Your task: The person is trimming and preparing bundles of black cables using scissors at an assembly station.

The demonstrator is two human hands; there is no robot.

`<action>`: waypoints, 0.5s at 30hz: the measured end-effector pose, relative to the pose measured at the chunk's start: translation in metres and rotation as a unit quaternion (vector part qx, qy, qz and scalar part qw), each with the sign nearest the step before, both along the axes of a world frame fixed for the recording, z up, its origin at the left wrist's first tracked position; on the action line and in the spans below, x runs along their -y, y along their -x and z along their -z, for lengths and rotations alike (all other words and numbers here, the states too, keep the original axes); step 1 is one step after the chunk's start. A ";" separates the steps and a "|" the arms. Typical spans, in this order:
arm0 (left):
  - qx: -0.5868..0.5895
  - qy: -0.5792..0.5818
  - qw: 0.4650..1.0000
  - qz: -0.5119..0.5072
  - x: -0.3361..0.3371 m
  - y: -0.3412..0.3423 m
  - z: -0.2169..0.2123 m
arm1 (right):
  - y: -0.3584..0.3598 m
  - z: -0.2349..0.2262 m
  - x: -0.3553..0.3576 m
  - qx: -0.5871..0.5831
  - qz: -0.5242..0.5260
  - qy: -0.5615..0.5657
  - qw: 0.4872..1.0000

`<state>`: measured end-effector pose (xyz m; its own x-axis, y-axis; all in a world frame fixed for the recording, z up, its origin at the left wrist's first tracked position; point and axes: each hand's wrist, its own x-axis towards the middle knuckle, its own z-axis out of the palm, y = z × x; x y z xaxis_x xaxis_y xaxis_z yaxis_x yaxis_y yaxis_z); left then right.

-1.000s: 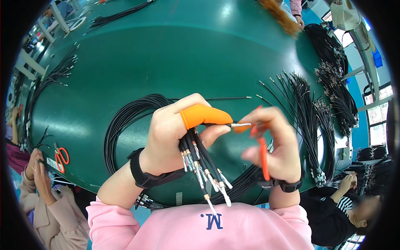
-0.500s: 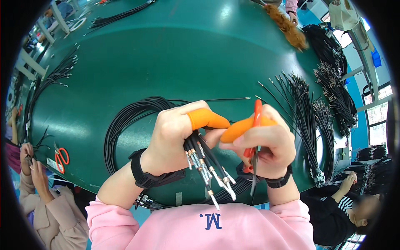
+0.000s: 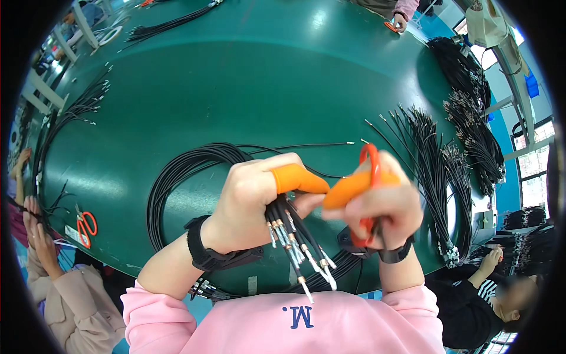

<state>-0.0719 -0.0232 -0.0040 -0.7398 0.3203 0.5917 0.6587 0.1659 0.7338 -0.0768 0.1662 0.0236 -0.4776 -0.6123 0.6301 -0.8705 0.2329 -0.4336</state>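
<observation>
My left hand point(image 3: 239, 200), with an orange finger cover, is closed round a bundle of black cables point(image 3: 277, 209). Their metal-tipped ends fan out below it toward my chest. Behind the hand the cables loop left in a large coil point(image 3: 160, 183) on the table. Red-handled scissors point(image 3: 373, 154) are gripped in my right hand point(image 3: 398, 206), their blades pointing down and smeared by motion. That hand also wears an orange cover; its fingertips are just right of the left thumb. Whether they pinch a cable as well is hidden.
Piles of black cables point(image 3: 427, 153) lie along the right side of the green table point(image 3: 265, 88). Orange-handled scissors point(image 3: 87, 227) rest near the left edge, by a co-worker's hands point(image 3: 41, 236). At the far right edge another person's hand point(image 3: 399, 23) holds an orange-handled tool.
My right hand has shifted slightly right, with the scissors turning in it. The left hand has moved a little right with the cables. The brown fluffy thing at the far right has left view.
</observation>
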 end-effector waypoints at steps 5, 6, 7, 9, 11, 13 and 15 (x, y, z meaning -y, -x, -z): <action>0.017 0.004 0.999 -0.029 0.004 -0.001 -0.007 | 0.009 0.013 0.002 0.274 0.064 0.226 0.933; 0.024 0.004 0.999 -0.039 0.005 -0.002 -0.007 | 0.005 0.014 0.003 0.342 0.049 0.244 0.906; 0.016 0.000 0.999 -0.036 0.003 -0.001 -0.005 | 0.003 0.014 0.003 0.357 0.033 0.257 0.898; 0.011 0.000 0.999 -0.035 0.001 -0.001 -0.003 | 0.002 0.008 0.005 0.324 0.061 0.272 0.904; 0.006 -0.002 0.999 -0.033 0.001 -0.001 -0.003 | 0.001 0.006 0.005 0.289 0.089 0.286 0.909; 0.003 0.008 0.998 -0.055 0.001 -0.001 -0.005 | -0.002 0.008 0.003 0.251 0.061 0.268 0.928; 0.007 0.003 0.998 -0.059 -0.001 -0.002 -0.001 | -0.007 0.009 0.007 0.240 0.064 0.280 0.927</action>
